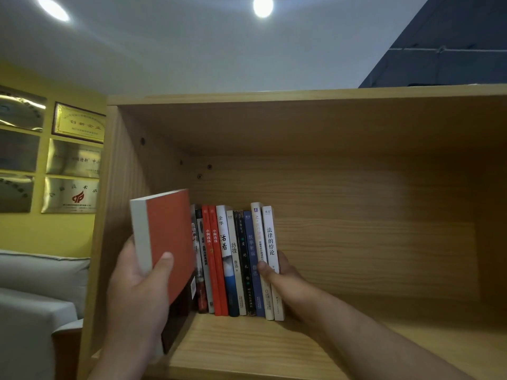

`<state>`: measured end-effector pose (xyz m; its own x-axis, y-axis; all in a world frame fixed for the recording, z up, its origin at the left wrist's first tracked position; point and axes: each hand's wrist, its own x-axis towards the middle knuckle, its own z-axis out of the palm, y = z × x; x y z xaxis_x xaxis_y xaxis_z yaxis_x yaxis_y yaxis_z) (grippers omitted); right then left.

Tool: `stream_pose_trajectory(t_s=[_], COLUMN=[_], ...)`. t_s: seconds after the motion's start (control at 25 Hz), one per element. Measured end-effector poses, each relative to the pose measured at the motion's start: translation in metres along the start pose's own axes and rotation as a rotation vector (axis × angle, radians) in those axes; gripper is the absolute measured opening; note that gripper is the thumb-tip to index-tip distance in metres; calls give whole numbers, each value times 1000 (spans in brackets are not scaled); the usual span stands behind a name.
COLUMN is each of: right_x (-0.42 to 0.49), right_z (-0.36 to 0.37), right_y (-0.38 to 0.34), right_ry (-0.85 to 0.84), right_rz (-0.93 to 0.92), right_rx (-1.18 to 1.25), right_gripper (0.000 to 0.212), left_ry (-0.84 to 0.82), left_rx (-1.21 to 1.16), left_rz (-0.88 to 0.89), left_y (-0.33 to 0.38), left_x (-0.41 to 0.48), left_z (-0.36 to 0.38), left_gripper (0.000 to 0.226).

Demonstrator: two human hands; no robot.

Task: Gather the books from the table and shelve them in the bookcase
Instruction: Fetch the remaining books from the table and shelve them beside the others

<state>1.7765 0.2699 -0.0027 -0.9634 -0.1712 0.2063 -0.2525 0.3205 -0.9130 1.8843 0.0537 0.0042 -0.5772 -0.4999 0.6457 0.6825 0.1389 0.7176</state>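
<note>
My left hand (137, 286) grips an orange-red book (170, 237) with its white page edge facing me, held upright at the left end of the shelf compartment. A row of several upright books (236, 259) stands on the wooden bookcase shelf (247, 344), just right of the held book. My right hand (279, 272) presses against the right end of that row, thumb on the spines and fingers behind the white book (270, 242). A dark book (175, 322) sits partly hidden below the orange-red one.
The bookcase compartment has a left side wall (120, 215) close to the held book, with shelf space to the right of the row. A grey sofa (35, 297) and a yellow wall with framed plaques (76, 124) lie to the left.
</note>
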Motion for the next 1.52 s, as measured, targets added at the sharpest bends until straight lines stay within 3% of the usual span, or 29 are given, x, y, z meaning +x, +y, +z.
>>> stream_pose_trajectory(t_s=[0.12,0.32,0.4,0.48,0.56,0.64,0.72,0.84,0.96,1.08,1.16,1.36,1.52], right_x=[-11,-27,-36,-53,-60,-58,-55,-53,-57,-49,-40,-25,-30], right_z=[-6,-45,-60,-69,-76,-85,-92,-95,-78,-42,-14,8,0], right_y=[-3,-22,-30,-27,-18,-14,-13,-12,-14,-18,-23,-16,-3], right_ry=[-81,300,199,-11,-19,176,343,562,644,536,426,350,132], right_rz=[40,-330,-290,-194,-186,-171,-174,-225,-278,-283,-245,-202,-69], right_rx=[266,209,402,570,599,621,683,650,336,14,-79,4,64], right_gripper=[51,67,72,55,58,49,38,42,39,38,34,17,37], left_ry=[-61,-314,-427,-512,-571,-457,-248,-185,-208,-115,-70,-67,-75], left_rx=[-246,-428,-426,-391,-197,195,656,855,737,662,669,639,584], left_rz=[-19,-313,-376,-377,-228,77,294,142,15,5,-30,-63,-146], left_y=[20,20,21,24,20,-2,-29,-54,-68,-74,-75,-76,-78], left_x=[-12,-9,-8,-9,-9,0,14,32,34,37,38,37,37], left_z=[-6,39,63,88,106,108,94,74,74,71,67,65,64], left_gripper=[30,27,25,21,15,19,54,99,106,99,100,105,109])
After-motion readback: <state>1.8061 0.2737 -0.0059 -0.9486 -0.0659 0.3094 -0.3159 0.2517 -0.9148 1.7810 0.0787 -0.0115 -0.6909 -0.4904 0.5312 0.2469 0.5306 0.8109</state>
